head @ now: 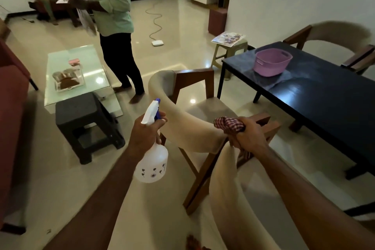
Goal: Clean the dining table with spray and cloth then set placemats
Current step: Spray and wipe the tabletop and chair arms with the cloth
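Both arms were stretched out forward, bare forearms coming up from the bottom of the view. Left hand (146,131) was curled round the neck of the bottle (151,161), which hung down below the fist with its nozzle poking up above the knuckles. Right hand (249,134) was off to the side at about the same height, knuckles up, fingers clenched on the cloth (228,124), bunched out past the thumb side.

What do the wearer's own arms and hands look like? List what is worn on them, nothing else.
Both forearms are bare as far as the picture shows: no sleeve reaches into view. The left hand and the right hand wear no gloves, and no watch, bracelet or ring shows on the parts visible. The upper arms lie outside the picture.
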